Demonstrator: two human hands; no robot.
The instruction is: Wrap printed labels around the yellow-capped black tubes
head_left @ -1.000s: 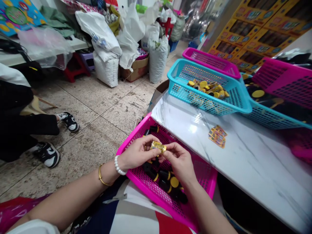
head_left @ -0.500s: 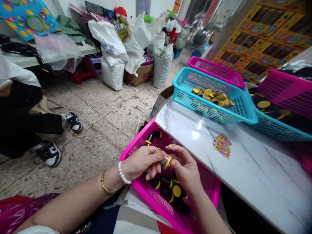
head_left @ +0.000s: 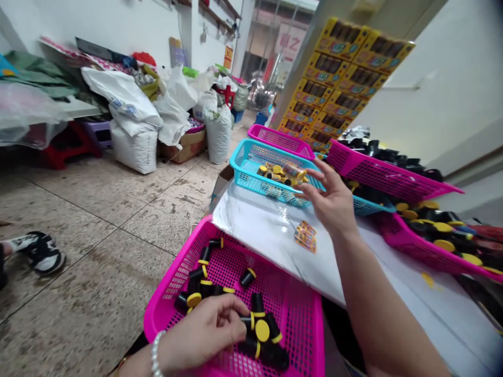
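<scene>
My left hand (head_left: 214, 330), with a pearl bracelet at the wrist, reaches into the pink basket (head_left: 153, 309) in front of me. Its thumb and fingers close on a small black tube with a yellow end (head_left: 248, 320). Several like black tubes (head_left: 247, 276) lie loose around it. Over the turquoise basket (head_left: 251, 183) on the table, my right hand (head_left: 334, 196) has its fingers spread. A blurred, labelled tube (head_left: 293, 172) is just off its fingertips, above several labelled yellow-and-black tubes (head_left: 275, 175) in that basket.
Orange sticker sheets (head_left: 305, 236) lie on the white marbled table (head_left: 259, 214). Pink baskets of black and yellow parts (head_left: 444, 230) stand at the right, beyond them stacked yellow boxes (head_left: 330, 78). White sacks (head_left: 133, 141) sit on the floor; another person's shoe (head_left: 41, 254) shows at the left.
My hands have moved apart. The right carried the labelled tube from above the pink basket to the turquoise one and let it go; the left went down among the black tubes. The view swung right.
</scene>
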